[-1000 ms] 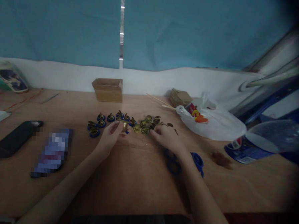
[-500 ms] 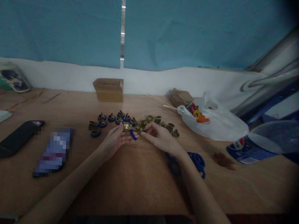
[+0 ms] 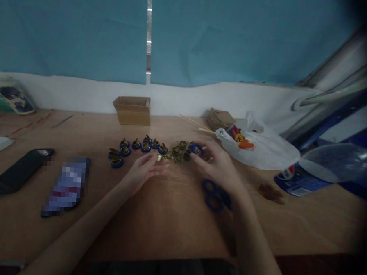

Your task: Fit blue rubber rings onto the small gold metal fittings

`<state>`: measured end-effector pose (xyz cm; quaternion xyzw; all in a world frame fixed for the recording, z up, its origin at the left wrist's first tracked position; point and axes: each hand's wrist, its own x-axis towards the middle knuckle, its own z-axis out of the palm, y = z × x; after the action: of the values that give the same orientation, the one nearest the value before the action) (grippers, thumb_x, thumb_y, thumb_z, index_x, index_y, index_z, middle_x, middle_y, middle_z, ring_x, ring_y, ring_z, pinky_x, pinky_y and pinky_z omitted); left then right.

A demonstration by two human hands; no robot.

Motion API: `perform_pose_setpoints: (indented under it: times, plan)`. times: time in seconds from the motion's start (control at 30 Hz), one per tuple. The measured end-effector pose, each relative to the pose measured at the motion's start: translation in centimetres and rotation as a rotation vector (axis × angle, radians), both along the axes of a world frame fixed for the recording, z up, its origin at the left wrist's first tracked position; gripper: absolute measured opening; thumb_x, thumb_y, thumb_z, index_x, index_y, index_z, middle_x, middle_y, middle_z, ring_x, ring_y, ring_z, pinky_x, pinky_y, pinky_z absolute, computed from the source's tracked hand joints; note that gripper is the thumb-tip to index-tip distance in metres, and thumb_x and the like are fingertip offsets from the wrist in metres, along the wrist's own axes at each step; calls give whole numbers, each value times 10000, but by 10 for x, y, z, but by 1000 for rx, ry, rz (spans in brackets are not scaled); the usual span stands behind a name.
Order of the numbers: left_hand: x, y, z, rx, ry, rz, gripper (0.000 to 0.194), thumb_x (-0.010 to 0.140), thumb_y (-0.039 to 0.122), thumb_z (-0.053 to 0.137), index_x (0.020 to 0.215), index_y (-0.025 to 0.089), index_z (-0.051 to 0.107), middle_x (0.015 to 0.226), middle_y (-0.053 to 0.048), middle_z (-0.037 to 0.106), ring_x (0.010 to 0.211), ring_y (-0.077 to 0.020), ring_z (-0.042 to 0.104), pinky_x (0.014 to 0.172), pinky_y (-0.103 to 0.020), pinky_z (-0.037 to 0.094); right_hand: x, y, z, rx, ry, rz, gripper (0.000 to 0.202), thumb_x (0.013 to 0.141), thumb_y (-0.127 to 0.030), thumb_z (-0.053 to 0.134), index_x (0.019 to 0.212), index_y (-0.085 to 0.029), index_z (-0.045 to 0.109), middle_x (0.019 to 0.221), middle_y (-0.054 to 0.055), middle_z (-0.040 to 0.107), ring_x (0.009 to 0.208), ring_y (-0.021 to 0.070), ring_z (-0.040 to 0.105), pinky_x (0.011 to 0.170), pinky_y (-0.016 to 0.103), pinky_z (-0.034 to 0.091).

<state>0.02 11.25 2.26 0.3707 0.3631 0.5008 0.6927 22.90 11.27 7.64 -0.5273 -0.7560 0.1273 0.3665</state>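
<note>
Between thumb and fingers, my left hand (image 3: 145, 171) holds a small gold metal piece (image 3: 159, 157) over the middle of the table. My right hand (image 3: 219, 164) pinches a blue ring (image 3: 196, 149) above the right part of the gold pieces. Several gold pieces with blue rings around their bases (image 3: 125, 151) stand to the left of my left hand. Plain gold pieces (image 3: 178, 157) lie between my hands, partly hidden by the right one. More blue rings (image 3: 214, 200) lie beside my right forearm.
An open cardboard box (image 3: 134, 111) stands at the back. A white plastic bag (image 3: 263, 145) and cut bottle (image 3: 307, 177) are at right. A black phone (image 3: 18, 172) and blurred blue packet (image 3: 67, 187) lie left on the wooden table (image 3: 154, 226).
My right hand has moved right and now has a blue ring in its fingers. The ring seen by my left fingers is gone from there. The view has shifted slightly.
</note>
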Motion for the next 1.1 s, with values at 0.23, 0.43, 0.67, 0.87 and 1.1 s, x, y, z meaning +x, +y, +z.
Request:
perform_pose_setpoints:
  times: [0.23, 0.43, 0.67, 0.87, 1.1]
  plan:
    - [3, -2, 0, 4, 4, 21, 240, 703, 262, 777, 811, 124, 612, 874, -83, 739, 909, -208, 705, 941, -385, 510, 73, -69, -4, 99, -192, -485, 343, 804, -511, 584, 968, -215, 641, 962, 107, 649, 848, 271, 627, 762, 407, 490]
    - [3, -3, -5, 43, 77, -18, 240, 693, 295, 772, 832, 140, 652, 827, -49, 724, 814, -168, 698, 889, -367, 521, 80, -89, -40, 2, -195, -417, 381, 815, -548, 547, 979, -209, 605, 993, 109, 648, 929, 283, 626, 821, 429, 490]
    - [1, -4, -5, 158, 256, -20, 272, 690, 305, 763, 898, 149, 682, 890, -55, 714, 774, -150, 665, 824, -340, 514, 75, -93, -46, -44, -143, -446, 436, 820, -547, 551, 1070, -190, 566, 1062, 127, 646, 981, 291, 625, 836, 423, 489]
    - [3, -5, -8, 314, 436, 19, 327, 646, 259, 789, 929, 157, 660, 893, -56, 715, 808, -163, 663, 782, -308, 499, 60, -94, -23, 99, -183, -505, 395, 832, -528, 531, 1050, -201, 566, 1046, 144, 636, 989, 312, 608, 821, 434, 482]
    - [-3, -6, -16, 512, 859, 152, 260, 646, 275, 757, 887, 204, 691, 625, 10, 642, 578, -164, 592, 567, -275, 435, -13, -73, 13, -44, -216, -85, 199, 932, -347, 443, 1009, -223, 577, 962, 91, 674, 874, 244, 635, 753, 354, 462]
